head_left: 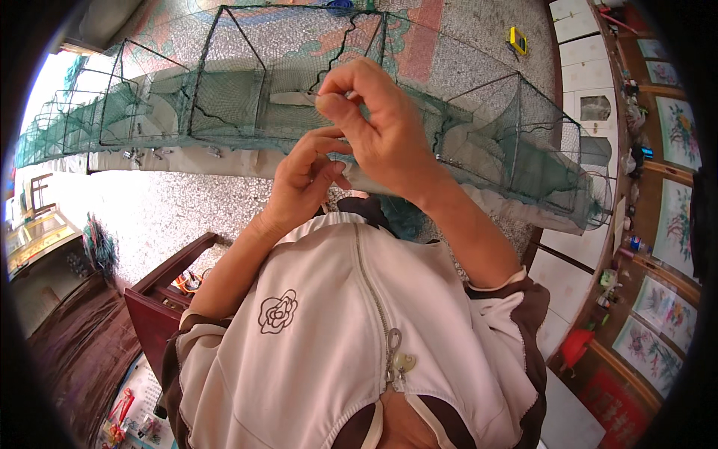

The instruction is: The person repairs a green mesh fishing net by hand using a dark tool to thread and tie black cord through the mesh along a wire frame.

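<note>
A long green mesh net trap point(299, 123), stretched over dark square wire frames, runs across the view in front of me. My right hand point(378, 123) is raised over its near side, thumb and forefinger pinched together. From that pinch a slim pale pointed piece point(292, 98), shaped like a netting needle, sticks out to the left. Just below and to the left, my left hand point(295, 176) has its fingers curled toward the thumb, near the right wrist. Whatever lies between those fingers is hidden or too fine to see. A dark cord point(340, 49) hangs along the mesh behind the hands.
A pale cloth-covered surface point(254, 161) lies under the net, with small metal clips point(134, 156) along its near edge. A dark red wooden chair point(153, 314) stands at my left. White cabinets point(557, 284) line the right. A yellow device point(517, 40) lies on the speckled floor.
</note>
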